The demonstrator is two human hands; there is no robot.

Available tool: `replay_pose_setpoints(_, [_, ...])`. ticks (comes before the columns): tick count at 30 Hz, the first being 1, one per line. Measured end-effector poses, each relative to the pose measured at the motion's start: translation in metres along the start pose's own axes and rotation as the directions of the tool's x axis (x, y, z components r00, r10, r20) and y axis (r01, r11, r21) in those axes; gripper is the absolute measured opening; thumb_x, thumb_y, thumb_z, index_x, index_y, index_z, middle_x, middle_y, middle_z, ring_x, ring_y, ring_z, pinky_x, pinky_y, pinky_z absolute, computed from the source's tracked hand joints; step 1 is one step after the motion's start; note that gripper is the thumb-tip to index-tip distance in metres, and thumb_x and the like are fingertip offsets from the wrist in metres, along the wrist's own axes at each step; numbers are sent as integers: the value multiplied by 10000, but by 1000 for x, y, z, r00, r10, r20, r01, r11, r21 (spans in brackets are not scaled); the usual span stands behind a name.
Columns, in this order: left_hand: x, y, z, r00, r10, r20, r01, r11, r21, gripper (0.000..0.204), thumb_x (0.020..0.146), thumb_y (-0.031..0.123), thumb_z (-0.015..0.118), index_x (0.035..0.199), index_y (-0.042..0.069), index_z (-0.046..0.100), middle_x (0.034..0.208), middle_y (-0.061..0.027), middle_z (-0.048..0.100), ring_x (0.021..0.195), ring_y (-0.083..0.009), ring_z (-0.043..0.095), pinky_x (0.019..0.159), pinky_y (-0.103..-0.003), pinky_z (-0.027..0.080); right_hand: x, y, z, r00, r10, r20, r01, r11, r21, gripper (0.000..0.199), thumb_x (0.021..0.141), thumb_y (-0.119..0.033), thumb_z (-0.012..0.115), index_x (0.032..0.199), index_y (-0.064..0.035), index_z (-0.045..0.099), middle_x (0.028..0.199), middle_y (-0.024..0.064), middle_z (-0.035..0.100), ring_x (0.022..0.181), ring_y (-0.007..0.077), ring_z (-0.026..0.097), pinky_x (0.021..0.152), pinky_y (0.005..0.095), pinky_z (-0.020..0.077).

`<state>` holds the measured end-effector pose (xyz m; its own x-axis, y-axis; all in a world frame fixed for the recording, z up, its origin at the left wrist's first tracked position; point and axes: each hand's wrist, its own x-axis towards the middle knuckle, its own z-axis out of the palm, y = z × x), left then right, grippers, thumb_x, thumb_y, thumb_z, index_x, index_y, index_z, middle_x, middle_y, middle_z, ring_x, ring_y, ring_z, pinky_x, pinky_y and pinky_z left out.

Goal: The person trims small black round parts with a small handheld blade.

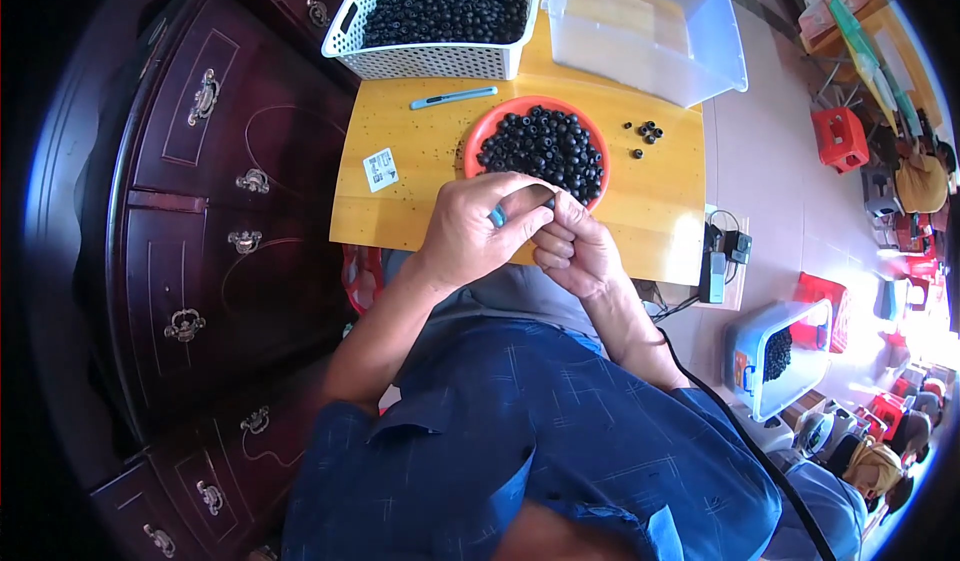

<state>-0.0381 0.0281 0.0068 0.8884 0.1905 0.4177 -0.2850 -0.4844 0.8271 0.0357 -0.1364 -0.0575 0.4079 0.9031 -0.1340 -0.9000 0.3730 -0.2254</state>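
Both hands, the left hand [480,226] and right hand [575,246], pinch one small black ring [549,202] with pressed-together fingers above the wooden surface [420,176]; only a few small black rings [645,133] lie apart, while the round orange bowl [480,139] looks full.

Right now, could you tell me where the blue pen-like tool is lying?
In the head view, the blue pen-like tool lies flat on the yellow table, between the white basket and the orange bowl.

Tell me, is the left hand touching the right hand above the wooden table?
Touching. The head view shows the left hand pressed against the right hand; their fingers meet around a small black ring, with no gap, near the round orange plastic bowl.
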Motion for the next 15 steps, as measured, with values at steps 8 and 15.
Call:
replay_pose_setpoints(8, [-6,-3,10,955,291,-53,-235,855,462,264,820,63,829,1078,69,771,685,-58,600,545,-246,618,498,-366,495,2,3,4,993,-13,-115,18,999,38,160,1077,-253,601,932,-197,565,690,-93,381,566,24,369,473,190,298])
replay_pose_setpoints(15, [0,-9,10,1000,3,28,-11,964,265,184,835,63,809,1004,65,737,837,-104,734,643,-300,700,608,-380,550,2,-2,0,965,0,-263,-4,1000,-13,168,1081,-244,590,930,-176,567,681,-88,374,530,31,297,463,198,267])
